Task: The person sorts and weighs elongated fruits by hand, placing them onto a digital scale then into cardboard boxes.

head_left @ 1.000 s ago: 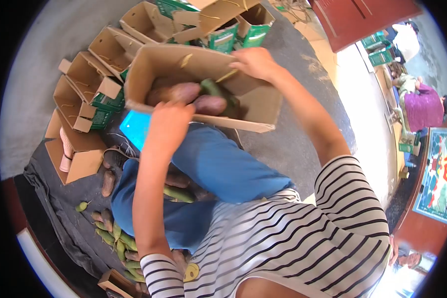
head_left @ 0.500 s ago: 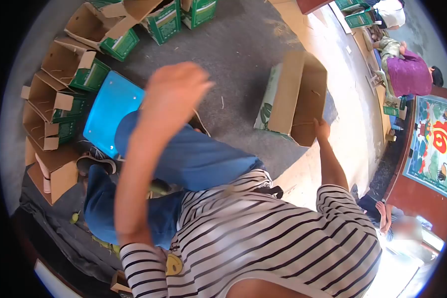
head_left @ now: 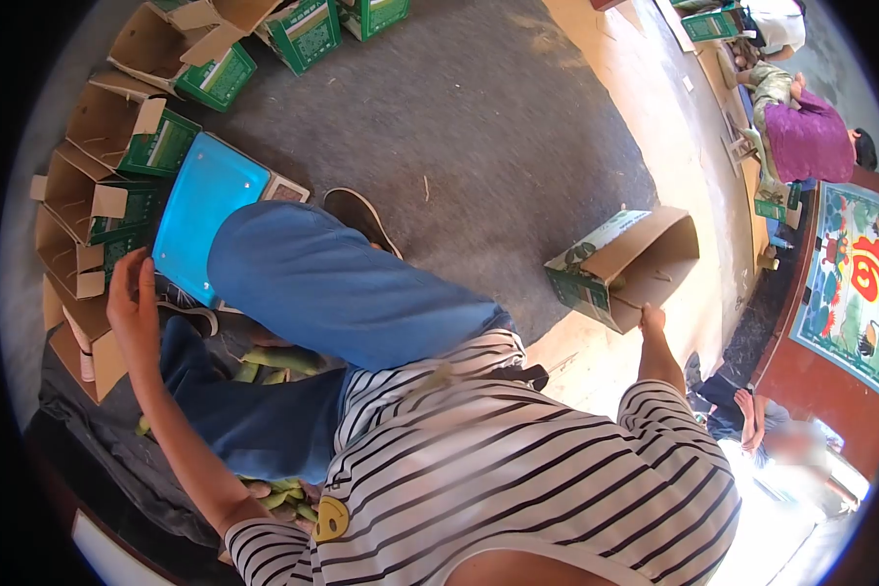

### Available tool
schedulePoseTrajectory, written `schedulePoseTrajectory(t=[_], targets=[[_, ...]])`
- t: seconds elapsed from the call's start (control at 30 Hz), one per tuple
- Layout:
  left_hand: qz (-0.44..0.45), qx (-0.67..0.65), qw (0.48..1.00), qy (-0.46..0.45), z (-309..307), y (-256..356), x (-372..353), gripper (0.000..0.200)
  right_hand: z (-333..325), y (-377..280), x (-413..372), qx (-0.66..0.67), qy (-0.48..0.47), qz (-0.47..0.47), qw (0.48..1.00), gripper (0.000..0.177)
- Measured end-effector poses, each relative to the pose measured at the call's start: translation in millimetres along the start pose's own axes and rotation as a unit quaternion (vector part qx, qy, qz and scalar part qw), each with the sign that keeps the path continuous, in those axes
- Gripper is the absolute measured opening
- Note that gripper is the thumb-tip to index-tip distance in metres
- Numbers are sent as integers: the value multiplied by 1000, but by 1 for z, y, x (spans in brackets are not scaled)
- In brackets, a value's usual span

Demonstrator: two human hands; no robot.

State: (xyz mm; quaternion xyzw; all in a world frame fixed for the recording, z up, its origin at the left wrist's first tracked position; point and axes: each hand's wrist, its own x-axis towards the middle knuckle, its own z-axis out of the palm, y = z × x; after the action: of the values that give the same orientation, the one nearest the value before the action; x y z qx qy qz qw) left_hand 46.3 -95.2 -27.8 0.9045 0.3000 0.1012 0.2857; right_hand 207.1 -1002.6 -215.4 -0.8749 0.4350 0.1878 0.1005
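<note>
My right hand [head_left: 652, 318] grips the lower edge of a cardboard box [head_left: 645, 256], brown inside with green and white printing outside. The box is tilted, its opening facing right. On the far left, my left hand [head_left: 135, 298] is raised beside the blue stool [head_left: 203, 210], fingers apart and nothing in them. Just past it stands a row of open green and brown boxes [head_left: 93, 200]. Green produce [head_left: 281, 359] shows on the floor between my legs, and more [head_left: 285, 496] lies beside my left thigh.
My legs stretch across to the stool. More green boxes [head_left: 303, 34] stand at the top left. Dark cloth [head_left: 132, 488] lies at the lower left. Other people sit at the right, one in a purple shirt [head_left: 809, 145], near a framed picture [head_left: 855, 283].
My left hand has swung left and down, from over my leg to beside the stool and boxes. The box in my right hand has moved down and right and tilted further.
</note>
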Motion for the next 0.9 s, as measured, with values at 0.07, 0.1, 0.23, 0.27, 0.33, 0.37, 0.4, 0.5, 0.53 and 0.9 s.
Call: schedulePoseTrajectory(t=[0.07, 0.1, 0.23, 0.27, 0.33, 0.37, 0.4, 0.5, 0.53, 0.9], targets=[[-8, -5, 1000, -2, 9, -24, -2, 21, 8, 20, 18, 116, -19, -5, 993, 40], [-6, 0, 1000, -6, 13, -33, -2, 21, 14, 35, 48, 76, -29, 5, 997, 39], [-27, 27, 999, -12, 27, -53, -8, 21, 5, -32, 38, -107, 381, -114, 911, 44], [-19, 37, 999, -7, 30, -50, -8, 23, -19, -96, -27, -76, 417, -148, 894, 47], [-15, 34, 999, -4, 32, -41, -4, 24, -16, -140, 17, -14, 75, -82, 994, 50], [0, 38, 999, 2, 35, -40, -2, 24, -11, -165, -28, 141, -41, -43, 988, 44], [14, 42, 999, 7, 36, -38, -2, 24, -11, -200, -99, 288, -159, -3, 944, 39], [24, 78, 997, -5, 33, -34, -7, 22, 24, -181, -44, 253, -148, -97, 951, 28], [22, 84, 996, -7, 30, -34, -10, 21, 22, -179, -42, 234, -149, -90, 957, 24], [39, 88, 995, 0, 25, -24, -10, 20, 26, -194, -65, 197, -183, -189, 945, 22]])
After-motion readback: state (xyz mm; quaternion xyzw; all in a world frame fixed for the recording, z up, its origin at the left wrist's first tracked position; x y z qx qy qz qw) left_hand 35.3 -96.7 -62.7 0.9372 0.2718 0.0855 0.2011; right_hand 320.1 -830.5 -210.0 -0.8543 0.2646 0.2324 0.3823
